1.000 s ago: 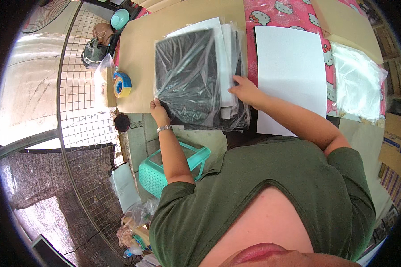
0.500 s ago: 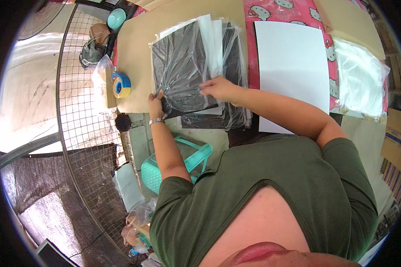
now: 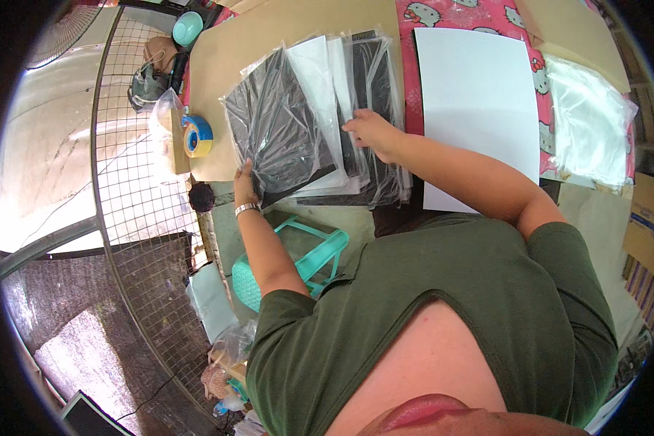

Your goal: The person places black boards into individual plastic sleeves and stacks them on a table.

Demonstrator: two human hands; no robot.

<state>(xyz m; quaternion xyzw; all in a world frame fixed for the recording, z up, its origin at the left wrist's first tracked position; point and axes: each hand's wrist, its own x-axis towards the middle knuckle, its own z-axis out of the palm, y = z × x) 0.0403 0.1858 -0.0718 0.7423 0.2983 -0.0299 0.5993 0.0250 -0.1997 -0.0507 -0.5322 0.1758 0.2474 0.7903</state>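
My left hand [image 3: 246, 187] grips the near edge of a black sheet in a clear plastic sleeve [image 3: 276, 120], thumb on top. This sleeved sheet lies tilted to the left over a fanned pile. White sheets [image 3: 314, 69] show beside it, and another sleeved black sheet [image 3: 376, 76] lies to the right. Above the pile, my right hand [image 3: 374, 134] has its fingers pinched together. Whatever they hold, if anything, is too small to make out.
Brown cardboard [image 3: 214, 80] lies under the pile. A tape roll [image 3: 198, 136] is at its left edge. White sheets [image 3: 479, 102] and clear plastic sleeves [image 3: 592, 120] lie to the right on a pink patterned cover [image 3: 410, 94]. A turquoise stool [image 3: 320, 254] stands below the table.
My left hand has drawn the top sleeved sheet left and toward me, tilting it and baring more white sheets. My right hand has shifted slightly right and away from me, off that sheet.
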